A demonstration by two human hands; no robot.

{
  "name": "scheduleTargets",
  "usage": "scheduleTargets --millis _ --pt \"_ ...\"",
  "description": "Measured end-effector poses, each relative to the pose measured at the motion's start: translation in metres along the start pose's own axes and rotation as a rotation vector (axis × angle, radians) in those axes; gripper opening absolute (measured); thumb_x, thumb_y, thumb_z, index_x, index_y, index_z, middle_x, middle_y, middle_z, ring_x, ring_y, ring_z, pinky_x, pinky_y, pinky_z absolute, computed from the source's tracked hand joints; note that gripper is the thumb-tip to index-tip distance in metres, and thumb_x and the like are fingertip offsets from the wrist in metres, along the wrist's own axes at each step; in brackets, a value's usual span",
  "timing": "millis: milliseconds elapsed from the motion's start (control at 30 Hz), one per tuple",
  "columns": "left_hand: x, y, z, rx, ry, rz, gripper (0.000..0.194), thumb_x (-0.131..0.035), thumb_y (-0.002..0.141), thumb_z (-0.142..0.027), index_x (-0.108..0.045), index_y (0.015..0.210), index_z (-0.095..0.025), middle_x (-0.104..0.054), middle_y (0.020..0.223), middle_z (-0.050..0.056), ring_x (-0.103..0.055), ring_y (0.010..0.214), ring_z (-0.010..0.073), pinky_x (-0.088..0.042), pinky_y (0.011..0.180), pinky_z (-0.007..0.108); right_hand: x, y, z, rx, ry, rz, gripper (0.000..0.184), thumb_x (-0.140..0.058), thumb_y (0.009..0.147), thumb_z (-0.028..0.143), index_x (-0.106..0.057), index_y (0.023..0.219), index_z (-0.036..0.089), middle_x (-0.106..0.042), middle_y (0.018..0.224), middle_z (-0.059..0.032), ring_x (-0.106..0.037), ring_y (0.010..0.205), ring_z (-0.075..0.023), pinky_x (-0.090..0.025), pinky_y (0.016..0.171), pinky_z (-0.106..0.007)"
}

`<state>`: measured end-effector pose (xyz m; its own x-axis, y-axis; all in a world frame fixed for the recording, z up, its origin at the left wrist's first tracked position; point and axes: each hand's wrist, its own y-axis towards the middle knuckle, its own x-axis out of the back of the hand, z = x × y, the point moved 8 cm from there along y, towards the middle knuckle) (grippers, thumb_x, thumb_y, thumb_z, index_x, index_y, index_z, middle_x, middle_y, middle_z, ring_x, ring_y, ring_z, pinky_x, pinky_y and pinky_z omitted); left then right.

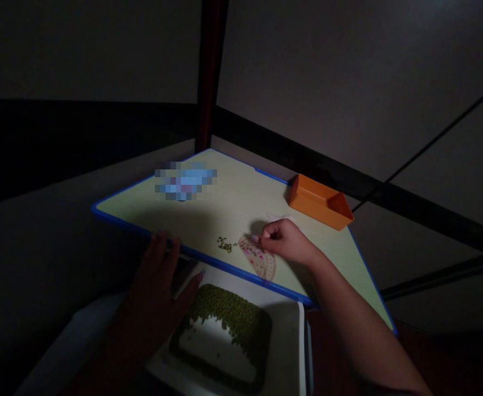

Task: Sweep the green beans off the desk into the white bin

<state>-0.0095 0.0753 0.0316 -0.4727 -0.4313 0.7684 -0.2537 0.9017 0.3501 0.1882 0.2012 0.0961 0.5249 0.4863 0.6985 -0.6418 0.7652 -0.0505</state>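
My right hand [285,241] rests on a pale table [225,203] with a blue edge, fingers curled in a pinch beside a small heap of green beans [225,244]; what the fingertips hold is too small to make out. My left hand [157,286] lies with fingers spread at the table's near edge, its thumb touching the rim of a white square tray [285,352]. That tray sits below the table edge and holds a mass of green beans [233,313].
An orange rectangular box [319,201] stands open at the table's far right. A pink patterned mark [260,260] is on the table under my right wrist. A dark post [210,71] rises behind the table. The room is dim.
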Motion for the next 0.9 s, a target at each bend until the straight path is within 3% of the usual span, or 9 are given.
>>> scheduleTargets --millis 233,533,900 --pt "0.0 0.002 -0.003 0.012 -0.008 0.011 0.087 -0.028 0.078 -0.069 -0.033 0.136 -0.005 -0.019 0.155 0.021 -0.014 0.145 0.0309 -0.02 0.116 0.05 -0.006 0.0 0.002 0.024 0.077 0.053 0.031 -0.059 0.077 0.032 -0.047 0.052 0.017 -0.043 0.046 0.0054 -0.035 0.044 -0.0061 -0.026 0.045 -0.022" --pt "0.0 0.002 -0.002 -0.017 0.003 -0.015 0.086 -0.029 0.079 -0.067 -0.034 0.136 -0.003 -0.02 0.154 0.022 -0.014 0.145 0.0311 -0.021 0.116 0.049 0.0 0.003 -0.002 0.004 -0.004 0.001 0.028 -0.057 0.076 0.031 -0.049 0.053 0.017 -0.045 0.047 0.0041 -0.037 0.046 -0.0071 -0.026 0.047 -0.023" --pt "0.003 0.0 0.001 -0.066 0.011 -0.027 0.078 -0.033 0.081 -0.062 -0.034 0.138 -0.01 -0.023 0.154 0.019 -0.018 0.144 0.0309 -0.025 0.114 0.05 0.003 0.006 -0.01 0.008 -0.044 -0.03 0.032 -0.057 0.076 0.037 -0.047 0.053 0.017 -0.042 0.048 0.0048 -0.034 0.047 -0.0069 -0.025 0.047 -0.023"
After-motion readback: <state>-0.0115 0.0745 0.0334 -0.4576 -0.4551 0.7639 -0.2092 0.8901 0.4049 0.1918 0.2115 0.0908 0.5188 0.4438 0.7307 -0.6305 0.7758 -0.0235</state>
